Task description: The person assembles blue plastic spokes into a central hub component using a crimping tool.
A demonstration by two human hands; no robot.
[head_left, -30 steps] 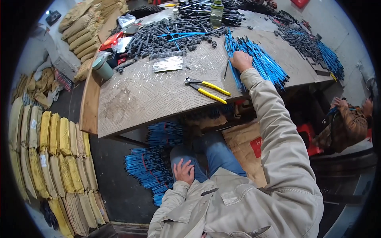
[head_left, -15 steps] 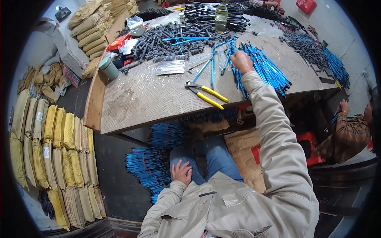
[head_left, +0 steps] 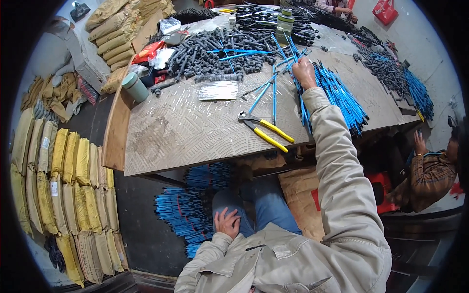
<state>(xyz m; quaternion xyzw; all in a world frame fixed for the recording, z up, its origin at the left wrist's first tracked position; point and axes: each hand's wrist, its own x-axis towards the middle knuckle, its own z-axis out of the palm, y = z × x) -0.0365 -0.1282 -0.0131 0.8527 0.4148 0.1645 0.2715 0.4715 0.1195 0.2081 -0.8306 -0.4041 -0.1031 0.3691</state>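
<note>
My right hand reaches far over the table, its fingers closed around thin blue rods whose ends stick out beyond it. Just right of it lies a thick bundle of blue rods with black tips. Nearer me rest pincers with yellow handles, their jaws pointing left. A few loose blue rods lie between the pincers and a heap of grey plastic parts. My left hand lies on my thigh with its fingers apart, holding nothing.
The table also bears a lidded cup, a clear bottle and a pack of pale strips. Below, bundled blue rods stand left of my legs. A co-worker sits at the right; stacked sacks line the left.
My right hand has moved slightly farther over the table and left toward the loose rods. The whole view has shifted a little. My left hand stays on my thigh.
</note>
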